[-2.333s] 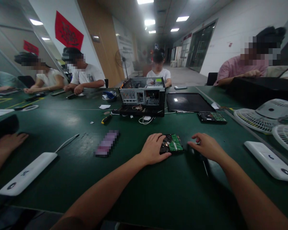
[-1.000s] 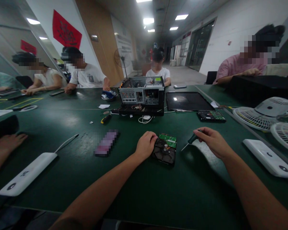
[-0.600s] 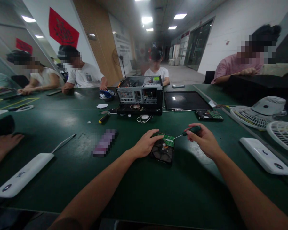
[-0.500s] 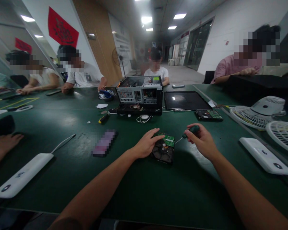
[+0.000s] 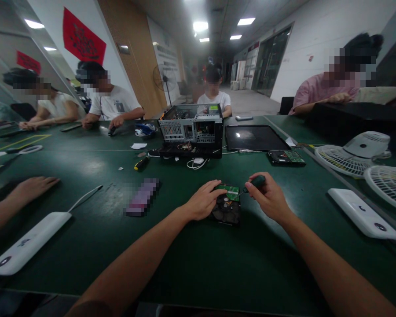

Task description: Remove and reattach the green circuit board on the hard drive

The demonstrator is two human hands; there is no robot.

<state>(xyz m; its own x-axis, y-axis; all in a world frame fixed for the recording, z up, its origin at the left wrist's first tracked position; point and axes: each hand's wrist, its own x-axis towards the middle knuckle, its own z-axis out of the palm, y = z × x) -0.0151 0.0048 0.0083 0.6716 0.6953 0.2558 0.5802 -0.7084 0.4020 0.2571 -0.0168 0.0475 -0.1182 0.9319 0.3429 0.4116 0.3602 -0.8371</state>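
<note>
A hard drive (image 5: pixel 229 207) with a green circuit board lies board-side up on the dark green table (image 5: pixel 198 264), right in front of me. My left hand (image 5: pixel 203 200) rests on its left edge, fingers spread over the near corner. My right hand (image 5: pixel 268 197) grips a small green-handled screwdriver (image 5: pixel 254 182), whose tip points down-left onto the drive's green board.
An open computer case (image 5: pixel 192 130) stands further back, with a dark side panel (image 5: pixel 254 138), a second hard drive (image 5: pixel 286 157) and a yellow-handled screwdriver (image 5: pixel 141 164) near it. White devices (image 5: pixel 363 213) lie at both sides, white fans (image 5: pixel 353 154) at right. Several people sit around; a co-worker's hand (image 5: pixel 33 186) rests at left.
My right hand picked the screwdriver up off the table and brought its tip leftward onto the drive. My left hand turned the drive and kept hold of it. The co-worker's hand at left slid forward.
</note>
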